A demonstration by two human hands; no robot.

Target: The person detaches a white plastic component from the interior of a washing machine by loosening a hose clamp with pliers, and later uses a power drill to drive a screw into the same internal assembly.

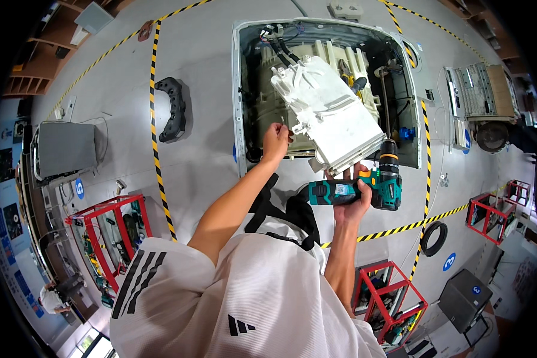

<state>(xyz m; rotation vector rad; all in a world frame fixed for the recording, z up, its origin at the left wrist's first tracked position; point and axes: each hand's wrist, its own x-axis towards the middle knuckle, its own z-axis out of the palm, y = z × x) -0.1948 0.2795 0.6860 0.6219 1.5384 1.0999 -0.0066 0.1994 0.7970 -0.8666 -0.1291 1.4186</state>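
Note:
In my right hand [357, 204] is a teal and black cordless drill [390, 190], its chuck pointing away from me, up toward the appliance. My fingers wrap its grip just below the near corner of a white plastic housing [346, 122]. That housing lies tilted across the cream tub [268, 110] inside an open washing machine cabinet [239, 77]. Beside the housing's left edge, my left hand [275, 142] is closed in a pinch over the tub; whatever its fingertips hold is too small to make out. A yellow-and-grey handled tool [358, 85] rests at the housing's far right edge.
Dark hoses and wires [283, 51] sit at the cabinet's far left. A black curved counterweight [173, 110] lies on the floor at left. Red-framed tool carts [391, 298] stand behind me on both sides. Striped tape [155, 119] marks the floor. A black rubber ring [434, 238] lies at right.

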